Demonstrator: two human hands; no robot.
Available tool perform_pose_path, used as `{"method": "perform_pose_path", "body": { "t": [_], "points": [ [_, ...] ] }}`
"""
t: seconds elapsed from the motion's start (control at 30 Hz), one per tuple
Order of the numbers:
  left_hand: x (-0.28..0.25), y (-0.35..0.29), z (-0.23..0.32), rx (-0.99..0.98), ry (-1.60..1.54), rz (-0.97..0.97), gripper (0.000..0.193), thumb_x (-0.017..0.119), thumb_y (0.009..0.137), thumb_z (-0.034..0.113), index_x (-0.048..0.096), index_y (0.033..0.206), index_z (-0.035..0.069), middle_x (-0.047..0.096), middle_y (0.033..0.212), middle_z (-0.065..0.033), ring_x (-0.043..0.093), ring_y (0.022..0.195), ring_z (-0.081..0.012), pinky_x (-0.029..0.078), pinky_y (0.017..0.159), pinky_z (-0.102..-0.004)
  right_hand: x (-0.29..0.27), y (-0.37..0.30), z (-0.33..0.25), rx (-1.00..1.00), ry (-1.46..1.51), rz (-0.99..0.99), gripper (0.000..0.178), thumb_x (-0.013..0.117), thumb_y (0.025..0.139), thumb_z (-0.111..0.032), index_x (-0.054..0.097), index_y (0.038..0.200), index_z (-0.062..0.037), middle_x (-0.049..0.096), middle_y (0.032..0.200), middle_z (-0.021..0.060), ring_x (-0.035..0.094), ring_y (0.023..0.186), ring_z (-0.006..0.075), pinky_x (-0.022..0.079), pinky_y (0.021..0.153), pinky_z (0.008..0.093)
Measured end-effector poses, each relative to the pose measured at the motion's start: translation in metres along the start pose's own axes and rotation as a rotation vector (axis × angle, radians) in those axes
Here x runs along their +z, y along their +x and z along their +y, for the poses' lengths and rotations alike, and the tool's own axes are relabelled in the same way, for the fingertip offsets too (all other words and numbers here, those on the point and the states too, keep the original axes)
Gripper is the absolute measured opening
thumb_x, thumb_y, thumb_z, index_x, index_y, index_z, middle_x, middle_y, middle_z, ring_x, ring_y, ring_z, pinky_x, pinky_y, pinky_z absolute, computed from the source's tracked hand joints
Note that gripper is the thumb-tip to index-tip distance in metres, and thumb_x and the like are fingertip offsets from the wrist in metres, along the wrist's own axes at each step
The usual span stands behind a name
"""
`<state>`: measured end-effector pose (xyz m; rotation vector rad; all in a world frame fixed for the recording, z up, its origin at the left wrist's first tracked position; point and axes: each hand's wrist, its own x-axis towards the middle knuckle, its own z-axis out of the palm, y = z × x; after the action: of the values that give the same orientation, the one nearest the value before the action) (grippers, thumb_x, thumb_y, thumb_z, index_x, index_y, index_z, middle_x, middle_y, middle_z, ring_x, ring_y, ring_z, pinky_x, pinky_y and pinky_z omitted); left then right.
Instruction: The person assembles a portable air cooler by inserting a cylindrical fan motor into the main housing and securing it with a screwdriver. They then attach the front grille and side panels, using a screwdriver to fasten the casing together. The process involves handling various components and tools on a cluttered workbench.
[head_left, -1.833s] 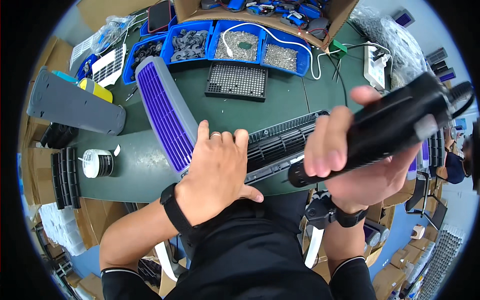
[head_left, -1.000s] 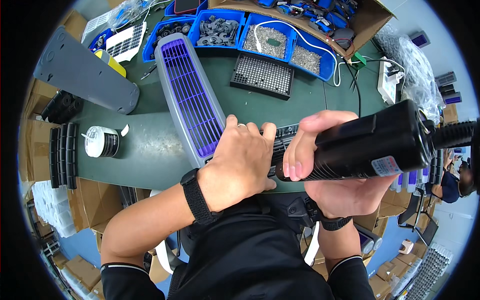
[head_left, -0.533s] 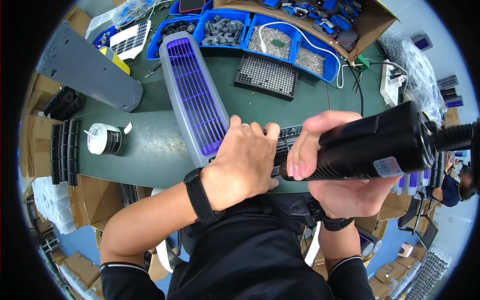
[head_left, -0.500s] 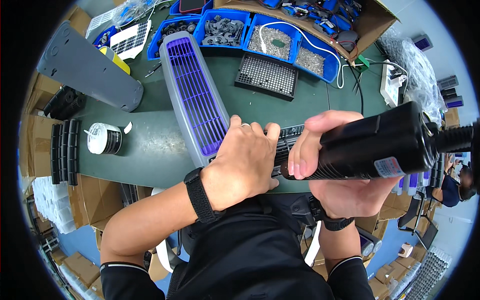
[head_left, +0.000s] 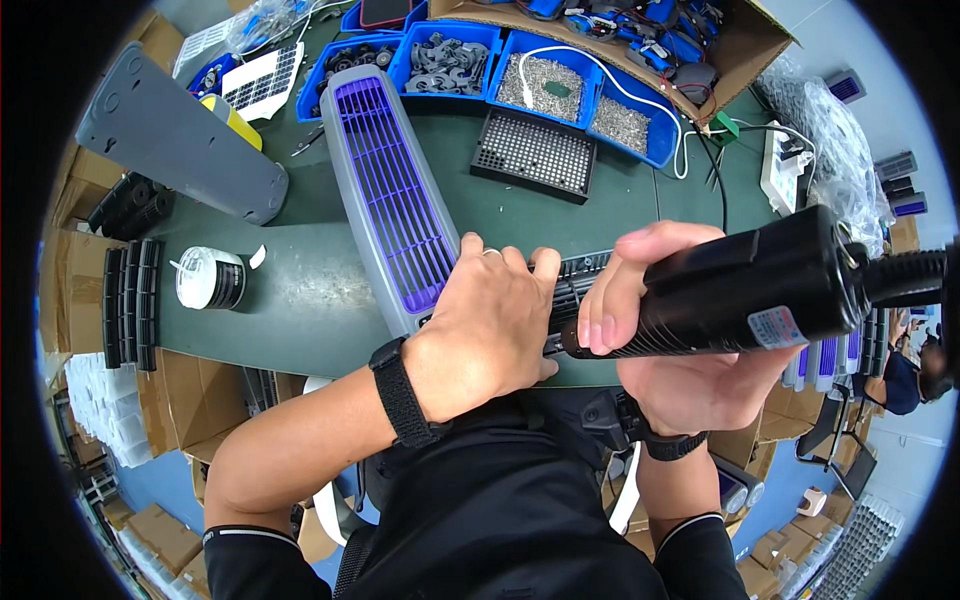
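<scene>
My right hand (head_left: 680, 395) is wrapped round a black electric screwdriver (head_left: 745, 285), which lies sideways across the bench with its cable leading off to the right. The tool's nose points left, low over a black slatted part (head_left: 575, 283). My left hand (head_left: 490, 325) is closed over the left end of that part, thumb on the near side and fingers bent over the top. Its knuckles adjoin the lower end of a long grey housing with a purple grille (head_left: 395, 190). The screwdriver's tip and much of the slatted part are hidden by my hands.
A grey casing (head_left: 180, 135) stands at the left, near a white tub (head_left: 210, 278). Blue bins (head_left: 450, 60) of small parts and screws line the back. A perforated black tray (head_left: 535, 155) sits before them. At the back right is an open carton (head_left: 745, 50).
Both hands keep their places with only a very slight shift. The screwdriver stays at nearly the same angle, and the bench things have not moved.
</scene>
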<state>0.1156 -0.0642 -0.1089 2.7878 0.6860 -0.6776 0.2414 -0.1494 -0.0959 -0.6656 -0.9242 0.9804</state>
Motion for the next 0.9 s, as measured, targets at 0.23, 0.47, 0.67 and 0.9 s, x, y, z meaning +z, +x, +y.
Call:
{"method": "perform_pose_path", "body": {
  "t": [0.23, 0.47, 0.67, 0.9],
  "points": [
    [0.002, 0.000, 0.000, -0.004, -0.015, 0.027, 0.092, 0.074, 0.084, 0.067, 0.050, 0.139, -0.004, 0.071, 0.103, -0.0155, 0.068, 0.103, -0.0311, 0.043, 0.103, -0.0469, 0.003, -0.001, 0.000, -0.037, -0.029, 0.046, 0.110, 0.030, 0.094, -0.090, 0.055, 0.125, 0.0123, 0.059, 0.073, 0.0150, 0.056, 0.062, 0.0228, 0.051, 0.057, 0.0370],
    [0.003, 0.000, -0.002, 0.018, -0.022, 0.027, 0.092, 0.077, 0.082, 0.066, 0.051, 0.136, -0.004, 0.071, 0.100, -0.0159, 0.068, 0.102, -0.0310, 0.043, 0.104, -0.0478, 0.010, -0.002, -0.002, -0.001, -0.002, 0.094, 0.110, 0.028, 0.095, -0.090, 0.054, 0.126, 0.0130, 0.060, 0.073, 0.0151, 0.057, 0.062, 0.0232, 0.051, 0.057, 0.0373],
    [0.009, -0.006, 0.001, -0.017, -0.040, 0.177, 0.094, 0.081, 0.078, 0.065, 0.055, 0.135, -0.005, 0.069, 0.101, -0.0170, 0.068, 0.104, -0.0309, 0.038, 0.115, -0.0544, -0.022, 0.002, -0.045, -0.034, -0.226, 0.279, 0.098, 0.027, 0.106, -0.076, 0.049, 0.141, 0.0127, 0.062, 0.079, 0.0145, 0.060, 0.064, 0.0238, 0.051, 0.060, 0.0364],
    [0.005, -0.030, -0.010, 0.066, -0.171, 0.661, 0.109, 0.078, 0.076, 0.069, 0.047, 0.151, -0.003, 0.058, 0.143, -0.0234, 0.050, 0.143, -0.0407, 0.024, 0.125, -0.0614, -0.203, -0.030, -0.080, 0.327, -1.216, 0.685, 0.053, 0.074, 0.098, -0.016, 0.058, 0.145, 0.0017, 0.074, 0.100, 0.0155, 0.068, 0.073, 0.0186, 0.055, 0.065, 0.0323]
  ]
}}
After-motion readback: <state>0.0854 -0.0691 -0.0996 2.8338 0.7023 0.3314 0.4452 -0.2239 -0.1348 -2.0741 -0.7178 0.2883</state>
